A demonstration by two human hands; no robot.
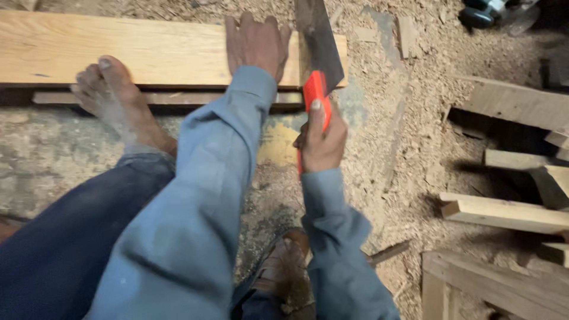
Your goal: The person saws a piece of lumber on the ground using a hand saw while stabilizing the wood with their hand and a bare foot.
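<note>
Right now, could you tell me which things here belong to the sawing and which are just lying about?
In use: handsaw, plank, left hand, right hand, bare foot.
Lying about: offcuts, power tool, sawdust.

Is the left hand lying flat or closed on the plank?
Flat: the left hand lies spread, palm down, on the plank.

bare foot [112,95] blocking plank [148,50] left, sawdust floor [385,148] open right

A pale wooden plank [148,50] lies flat across the upper left of the frame on a sawdust-strewn floor; a handsaw [317,59], dark blade, bright orange handle, cuts near its right end.
</note>
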